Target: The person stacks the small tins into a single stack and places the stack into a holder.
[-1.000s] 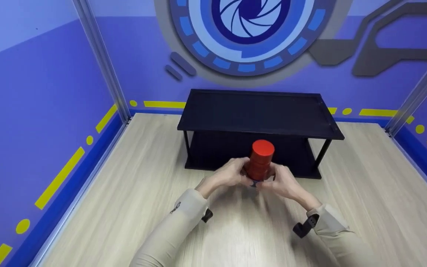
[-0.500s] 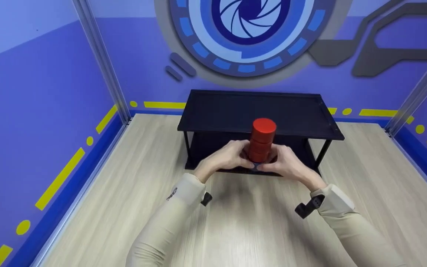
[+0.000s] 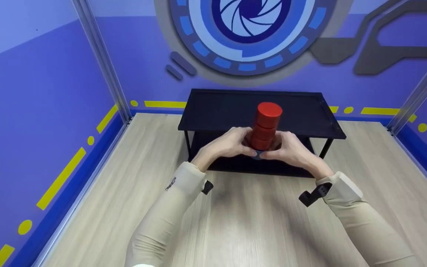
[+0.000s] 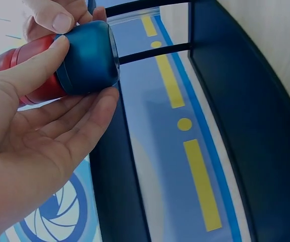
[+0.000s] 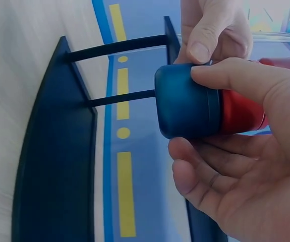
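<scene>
Both hands hold a tall stack of red round canisters with a blue rounded canister at its base. My left hand grips the blue piece from the left, its thumb near the seam with the red part. From the right, my right hand holds the same blue canister, thumb on one side and fingers beneath in the right wrist view. The stack is raised off the table, tilted slightly, in front of the black two-tier shelf. Fingers hide part of the lower red section.
The shelf's lower tier and thin posts stand behind the hands. A pale wooden tabletop extends around it. Blue printed panels with metal corner posts enclose the left, back and right.
Both hands have lifted the stack upward and forward together. Its red top now overlaps the upper tier in the head view, where before it stood lower, in front of the bottom tier.
</scene>
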`<act>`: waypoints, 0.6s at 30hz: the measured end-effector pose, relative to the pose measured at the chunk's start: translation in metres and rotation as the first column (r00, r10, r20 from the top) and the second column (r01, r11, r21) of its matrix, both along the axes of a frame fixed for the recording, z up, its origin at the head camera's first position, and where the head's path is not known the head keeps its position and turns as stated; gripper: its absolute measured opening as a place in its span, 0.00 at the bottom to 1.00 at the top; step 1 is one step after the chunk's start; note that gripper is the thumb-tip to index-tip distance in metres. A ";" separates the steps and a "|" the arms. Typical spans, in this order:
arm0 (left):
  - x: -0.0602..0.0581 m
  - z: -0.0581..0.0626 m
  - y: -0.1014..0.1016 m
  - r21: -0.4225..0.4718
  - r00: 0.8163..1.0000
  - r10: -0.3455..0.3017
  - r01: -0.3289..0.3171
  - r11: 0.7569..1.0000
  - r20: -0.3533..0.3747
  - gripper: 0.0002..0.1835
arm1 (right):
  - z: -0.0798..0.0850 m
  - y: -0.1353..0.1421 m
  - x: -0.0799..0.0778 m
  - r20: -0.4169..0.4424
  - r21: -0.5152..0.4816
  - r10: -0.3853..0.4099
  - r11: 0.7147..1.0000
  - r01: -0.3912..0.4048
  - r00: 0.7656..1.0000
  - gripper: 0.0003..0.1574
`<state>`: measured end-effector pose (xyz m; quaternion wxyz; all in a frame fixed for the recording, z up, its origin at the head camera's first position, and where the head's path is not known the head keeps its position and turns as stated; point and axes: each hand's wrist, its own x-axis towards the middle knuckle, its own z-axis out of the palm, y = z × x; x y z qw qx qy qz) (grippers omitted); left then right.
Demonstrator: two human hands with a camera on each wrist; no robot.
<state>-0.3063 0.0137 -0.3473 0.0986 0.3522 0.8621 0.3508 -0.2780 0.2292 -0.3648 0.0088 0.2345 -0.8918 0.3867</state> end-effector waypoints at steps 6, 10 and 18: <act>-0.005 0.016 0.002 -0.001 1.000 -0.006 0.006 1.000 -0.019 0.24 | 0.018 0.002 -0.003 -0.014 0.007 -0.014 1.000 0.014 1.000 0.27; -0.011 0.026 0.005 0.000 1.000 -0.008 0.008 1.000 -0.009 0.25 | 0.028 0.004 -0.008 -0.007 0.001 -0.024 1.000 0.024 1.000 0.27; -0.023 0.037 0.011 0.037 1.000 0.008 -0.008 0.999 -0.004 0.25 | 0.040 0.008 -0.021 0.041 -0.048 -0.030 0.998 0.032 0.999 0.29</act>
